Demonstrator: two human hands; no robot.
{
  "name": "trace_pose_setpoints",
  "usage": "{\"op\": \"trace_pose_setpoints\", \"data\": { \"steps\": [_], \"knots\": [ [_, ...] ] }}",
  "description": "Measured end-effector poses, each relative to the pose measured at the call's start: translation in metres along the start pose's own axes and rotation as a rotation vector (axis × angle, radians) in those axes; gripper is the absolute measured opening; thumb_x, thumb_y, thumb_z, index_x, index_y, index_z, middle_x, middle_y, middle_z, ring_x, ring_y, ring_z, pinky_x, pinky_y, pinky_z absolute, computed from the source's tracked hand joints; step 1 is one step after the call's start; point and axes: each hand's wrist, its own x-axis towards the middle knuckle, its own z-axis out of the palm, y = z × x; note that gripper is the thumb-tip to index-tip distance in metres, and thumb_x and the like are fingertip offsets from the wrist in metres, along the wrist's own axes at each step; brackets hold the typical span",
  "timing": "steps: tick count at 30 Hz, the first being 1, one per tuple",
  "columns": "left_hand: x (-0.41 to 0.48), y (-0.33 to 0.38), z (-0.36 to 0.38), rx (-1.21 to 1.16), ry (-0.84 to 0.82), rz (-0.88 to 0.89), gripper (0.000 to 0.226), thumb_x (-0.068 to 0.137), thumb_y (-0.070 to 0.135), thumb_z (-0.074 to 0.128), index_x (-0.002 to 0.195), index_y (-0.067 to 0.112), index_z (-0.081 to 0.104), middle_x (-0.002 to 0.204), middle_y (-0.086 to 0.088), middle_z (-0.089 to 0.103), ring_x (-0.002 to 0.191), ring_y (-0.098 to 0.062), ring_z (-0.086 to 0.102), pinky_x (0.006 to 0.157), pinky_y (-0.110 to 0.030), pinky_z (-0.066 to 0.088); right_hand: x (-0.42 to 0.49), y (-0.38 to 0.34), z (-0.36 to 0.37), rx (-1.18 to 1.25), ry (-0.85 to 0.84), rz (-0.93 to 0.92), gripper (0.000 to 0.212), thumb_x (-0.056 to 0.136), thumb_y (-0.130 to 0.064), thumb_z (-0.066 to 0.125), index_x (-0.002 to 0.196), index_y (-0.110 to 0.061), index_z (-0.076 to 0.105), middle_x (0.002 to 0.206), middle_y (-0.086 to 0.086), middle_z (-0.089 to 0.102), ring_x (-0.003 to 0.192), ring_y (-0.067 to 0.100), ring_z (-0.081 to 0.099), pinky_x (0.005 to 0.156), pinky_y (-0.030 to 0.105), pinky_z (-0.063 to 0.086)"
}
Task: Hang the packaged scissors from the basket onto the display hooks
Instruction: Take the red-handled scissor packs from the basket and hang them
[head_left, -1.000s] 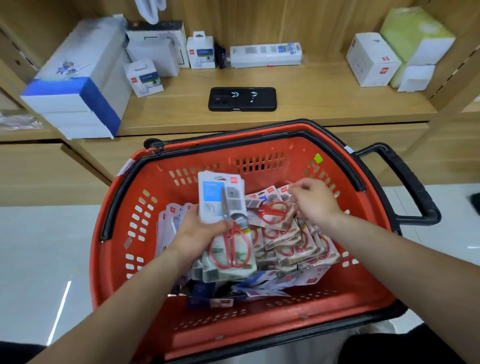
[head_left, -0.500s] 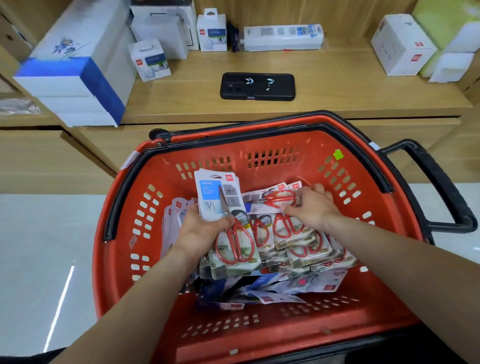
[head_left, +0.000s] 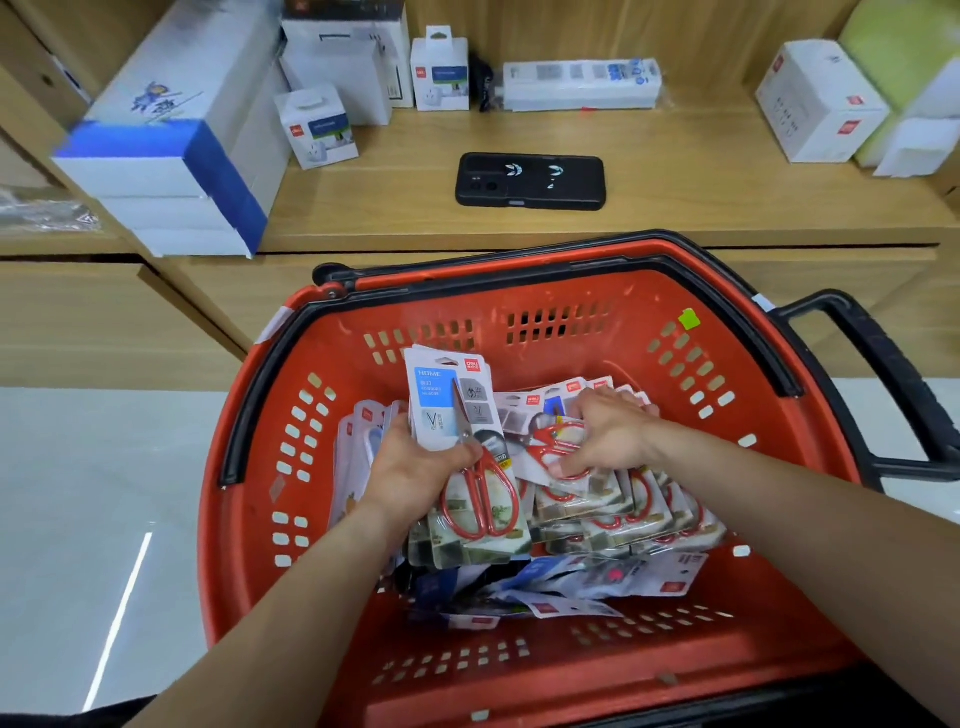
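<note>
Red plastic basket w/ black rim & slotted walls holds many packaged scissors: red-handled pairs on white/blue cards, fanned in an overlapping pile approx. mid-basket. One stack is tilted up in left hand, blades pointing up. Right hand pinches another pack.

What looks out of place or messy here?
A black phone lies on the shelf among boxes; it looks left there. In the basket, the packs sit in a slanted heap, the lowest ones crumpled.
</note>
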Motion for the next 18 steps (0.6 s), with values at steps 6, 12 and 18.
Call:
{"op": "trace_pose_setpoints", "data": {
  "steps": [6, 12, 18],
  "knots": [
    [-0.014, 0.009, -0.011, 0.002, -0.050, -0.003, 0.048, 0.081, 0.013, 0.087, 0.122, 0.015, 0.063, 0.100, 0.000, 0.081, 0.089, -0.020, 0.079, 0.088, -0.044, 0.063, -0.033, 0.009, -0.012, 0.277, -0.034, -0.141, 0.083, 0.080, -0.037, 0.087, 0.150, -0.017, 0.047, 0.154, 0.000, 0.047, 0.123, 0.017, 0.057, 0.098, 0.025, 0.042],
    [-0.049, 0.038, -0.029, 0.041, -0.043, 0.092, 0.051, 0.078, 0.018, 0.090, 0.121, 0.018, 0.063, 0.103, -0.001, 0.080, 0.088, -0.020, 0.079, 0.082, -0.040, 0.065, -0.101, 0.017, -0.029, 0.578, 0.178, -0.216, 0.012, 0.092, -0.029, 0.077, 0.096, -0.025, 0.067, 0.093, -0.008, 0.071, 0.084, 0.010, 0.068, 0.063, 0.018, 0.048],
    [-0.101, 0.106, -0.041, -0.032, -0.056, 0.262, 0.049, 0.081, 0.015, 0.087, 0.123, 0.021, 0.062, 0.105, -0.003, 0.080, 0.084, -0.019, 0.080, 0.067, -0.032, 0.064, -0.166, 0.021, -0.045, 0.962, 0.446, -0.307, 0.012, 0.091, -0.015, 0.077, 0.092, -0.015, 0.066, 0.099, 0.015, 0.076, 0.087, 0.022, 0.072, 0.084, 0.038, 0.053]
  ]
}}
